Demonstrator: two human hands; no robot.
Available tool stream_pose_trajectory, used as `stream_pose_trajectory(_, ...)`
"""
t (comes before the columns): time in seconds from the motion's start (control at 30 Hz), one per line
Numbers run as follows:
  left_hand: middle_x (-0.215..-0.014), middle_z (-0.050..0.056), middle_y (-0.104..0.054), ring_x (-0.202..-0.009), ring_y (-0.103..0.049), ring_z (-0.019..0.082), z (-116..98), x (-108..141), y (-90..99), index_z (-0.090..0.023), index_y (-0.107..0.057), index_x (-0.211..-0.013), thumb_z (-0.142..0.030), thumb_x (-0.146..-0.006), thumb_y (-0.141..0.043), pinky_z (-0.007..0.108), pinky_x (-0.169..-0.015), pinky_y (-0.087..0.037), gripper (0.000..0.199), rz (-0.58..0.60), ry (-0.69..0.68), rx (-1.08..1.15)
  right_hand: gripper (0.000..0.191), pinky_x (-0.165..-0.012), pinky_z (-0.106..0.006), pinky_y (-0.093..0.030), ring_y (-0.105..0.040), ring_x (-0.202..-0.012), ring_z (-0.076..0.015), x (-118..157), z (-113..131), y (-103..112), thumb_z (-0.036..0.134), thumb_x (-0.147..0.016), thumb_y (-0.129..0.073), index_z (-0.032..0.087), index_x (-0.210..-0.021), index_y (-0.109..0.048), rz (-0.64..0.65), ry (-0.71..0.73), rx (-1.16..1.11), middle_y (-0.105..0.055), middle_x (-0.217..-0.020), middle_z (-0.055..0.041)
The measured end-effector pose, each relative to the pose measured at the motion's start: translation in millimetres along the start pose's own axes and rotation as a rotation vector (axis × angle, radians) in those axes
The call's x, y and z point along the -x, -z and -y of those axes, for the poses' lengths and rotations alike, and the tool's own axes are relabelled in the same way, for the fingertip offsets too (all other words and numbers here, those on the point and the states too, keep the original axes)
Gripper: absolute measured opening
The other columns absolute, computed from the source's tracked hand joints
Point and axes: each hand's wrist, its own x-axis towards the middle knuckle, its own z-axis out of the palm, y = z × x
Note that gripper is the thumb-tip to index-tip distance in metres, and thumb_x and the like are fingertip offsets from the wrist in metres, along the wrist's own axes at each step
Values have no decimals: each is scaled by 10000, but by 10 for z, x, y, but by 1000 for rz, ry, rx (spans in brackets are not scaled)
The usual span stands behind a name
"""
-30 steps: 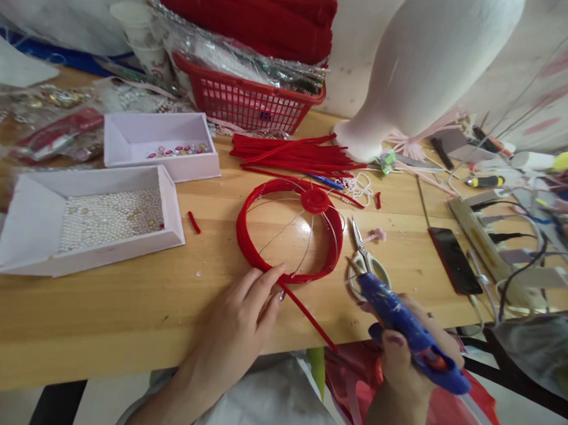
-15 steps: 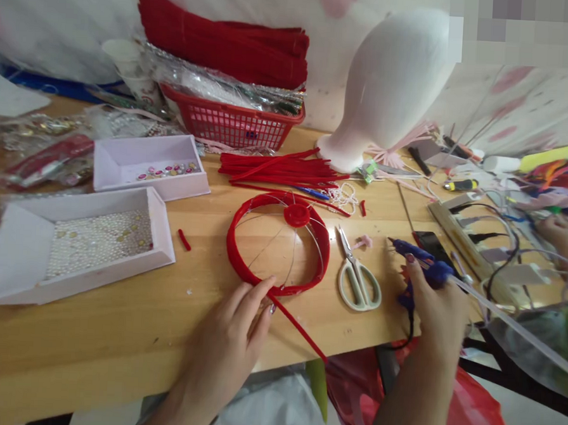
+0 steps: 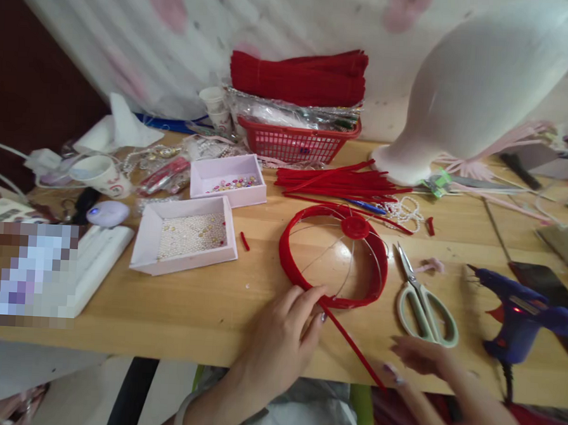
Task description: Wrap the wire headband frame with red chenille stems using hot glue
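Left hand (image 3: 282, 331) pinches red chenille stem (image 3: 353, 344) against wire frame (image 3: 287, 254), right hand (image 3: 475, 400) spread; remotely, I'd keep the stem flush.

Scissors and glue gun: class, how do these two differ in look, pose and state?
The scissors have pale green loops; the glue gun is mainly blue.
The scissors' blades point away from the person; the glue gun's nozzle points left.
The scissors have no cord; the glue gun has one, and a lit red light.
Both are on the table.
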Motion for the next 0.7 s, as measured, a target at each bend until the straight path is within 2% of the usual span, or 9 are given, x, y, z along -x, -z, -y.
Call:
stream_pose_trajectory(0.07, -1115, 70, -694, -992, -678, 206, -13, 0, 12, -223, -560, -1311, -152, -940, -493, 365, -858, -588, 385, 8, 7, 14, 297, -584, -284, -637, -767, -723, -236, -155, 152, -149, 431, -852, -689, 245, -1083, -678, 172, 120, -45, -788, -892, -64)
stream_pose_trajectory(0.1, -1122, 69, -692, -1005, -675, 207, -19, 0, 19, -224, -560, -1311, -148, -937, -496, 368, -872, -585, 388, 10, 7, 24, 298, -571, -267, -633, -767, -718, -223, -201, 192, -207, 406, -877, -670, 247, -1128, -651, 222, 141, -75, -786, -881, -56)
stream_pose_trajectory(0.23, -1154, 69, -683, -1045, -664, 206, -26, -1, 35, -223, -564, -1311, -142, -929, -512, 365, -919, -573, 394, -4, 3, 62, 276, -347, -166, -503, -731, -613, -172, -236, 169, -298, 358, -927, -612, 264, -1186, -598, 303, 94, -154, -745, -754, -6)
stream_pose_trajectory(0.3, -1157, 66, -680, -1049, -663, 207, -23, 0, 35, -226, -569, -1306, -143, -927, -518, 363, -927, -571, 392, -11, -2, 69, 244, -333, -161, -493, -730, -613, -173, -227, 118, -280, 362, -923, -613, 264, -1146, -630, 299, 87, -157, -753, -772, -11)
stream_pose_trajectory(0.4, -1153, 66, -680, -1042, -663, 211, -17, 3, 27, -227, -572, -1300, -148, -925, -522, 369, -922, -572, 387, -20, -16, 66, 188, -489, -188, -593, -762, -701, -190, -233, 67, -241, 363, -920, -611, 264, -1060, -688, 241, 133, -138, -784, -871, -28)
stream_pose_trajectory(0.47, -1146, 66, -681, -1030, -665, 213, -12, 5, 20, -226, -572, -1294, -147, -924, -521, 375, -913, -575, 383, -27, -20, 59, 175, -562, -194, -612, -768, -718, -192, -255, 57, -230, 363, -913, -619, 260, -1022, -709, 197, 154, -118, -790, -876, -26)
stream_pose_trajectory(0.7, -1142, 93, -693, -981, -676, 211, 22, 10, -9, -182, -472, -1376, -96, -894, -512, 405, -920, -572, 491, -70, -34, 58, 192, -538, -177, -586, -736, -625, -172, -333, 158, -239, 403, -876, -661, 231, -884, -747, 69, 64, -161, -774, -763, -27)
